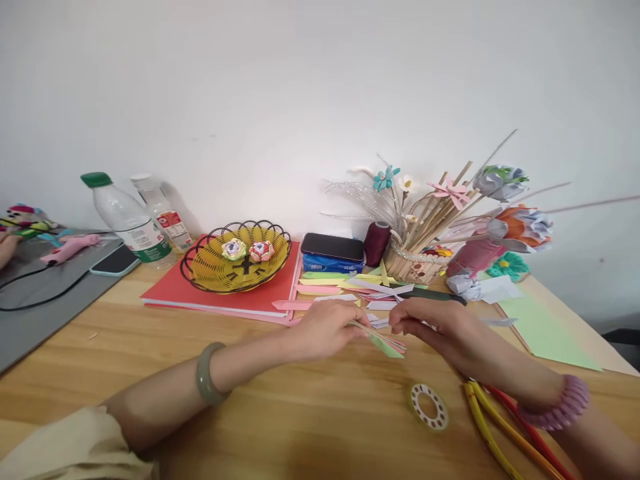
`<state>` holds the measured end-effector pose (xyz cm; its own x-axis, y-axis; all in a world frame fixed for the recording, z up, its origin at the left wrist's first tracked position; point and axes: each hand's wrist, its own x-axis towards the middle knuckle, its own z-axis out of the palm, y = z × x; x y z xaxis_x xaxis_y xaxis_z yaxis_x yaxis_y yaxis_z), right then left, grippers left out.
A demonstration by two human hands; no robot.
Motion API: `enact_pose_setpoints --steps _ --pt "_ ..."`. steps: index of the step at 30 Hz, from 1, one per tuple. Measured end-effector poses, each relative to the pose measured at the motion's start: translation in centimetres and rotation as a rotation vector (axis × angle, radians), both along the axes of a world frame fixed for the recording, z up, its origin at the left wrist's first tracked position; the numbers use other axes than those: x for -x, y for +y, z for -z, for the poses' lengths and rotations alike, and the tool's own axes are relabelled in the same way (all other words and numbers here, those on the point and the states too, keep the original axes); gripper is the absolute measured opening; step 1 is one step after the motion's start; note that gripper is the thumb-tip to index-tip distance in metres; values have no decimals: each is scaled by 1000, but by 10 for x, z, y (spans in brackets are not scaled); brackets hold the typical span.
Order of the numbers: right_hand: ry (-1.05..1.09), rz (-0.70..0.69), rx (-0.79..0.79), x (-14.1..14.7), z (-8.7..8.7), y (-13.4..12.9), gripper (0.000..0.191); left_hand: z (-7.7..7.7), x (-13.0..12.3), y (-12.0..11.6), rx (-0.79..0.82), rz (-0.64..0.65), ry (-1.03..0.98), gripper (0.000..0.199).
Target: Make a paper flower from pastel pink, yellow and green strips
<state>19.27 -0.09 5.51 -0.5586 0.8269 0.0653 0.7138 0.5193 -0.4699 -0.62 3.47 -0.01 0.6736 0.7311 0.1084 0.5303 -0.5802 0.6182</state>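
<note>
My left hand [333, 327] is closed round a small stack of folded paper strips [385, 343], whose green and pink ends fan out to the right. Just beside those ends, my right hand [435, 327] is bent with its fingertips pinched together. Whatever sits between these fingertips is hidden or too small to name. Behind both hands lie loose paper strips [327, 290] in pink, yellow, green and white. A roll of tape [429, 407] rests on the wooden table [280, 413] below my right hand.
A yellow woven basket [210, 267] with two paper flowers stands on red paper [165, 291]. Behind are a phone [333, 247] on a blue pack, a thread spool [377, 243] and a flower-filled holder [413, 263]. Bottles [133, 223] stand left; another person's hand [7, 247] shows at the edge.
</note>
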Motion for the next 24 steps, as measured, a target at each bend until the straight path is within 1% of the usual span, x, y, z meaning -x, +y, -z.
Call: enact_pose_setpoints --steps 3,7,9,11,13,17,20,24 --pt "-5 -57 71 3 -3 2 25 1 -1 6 126 -3 22 20" --pt "60 -121 283 1 -7 -1 21 5 -4 15 258 8 -20 24" --pt "123 -117 408 0 -9 -3 21 8 -6 20 314 20 -48 24" --pt "163 -82 457 0 -8 -4 22 10 -8 24 394 45 -68 24" --pt "157 -51 415 1 -5 -3 23 12 -12 26 502 90 -111 22" --pt "76 -15 271 3 7 4 23 11 -15 28 748 188 -225 12" --pt "46 -8 223 3 12 8 22 8 -16 28 852 182 -239 8" --pt "9 -33 255 3 11 11 23 6 -17 28 949 143 -229 3"
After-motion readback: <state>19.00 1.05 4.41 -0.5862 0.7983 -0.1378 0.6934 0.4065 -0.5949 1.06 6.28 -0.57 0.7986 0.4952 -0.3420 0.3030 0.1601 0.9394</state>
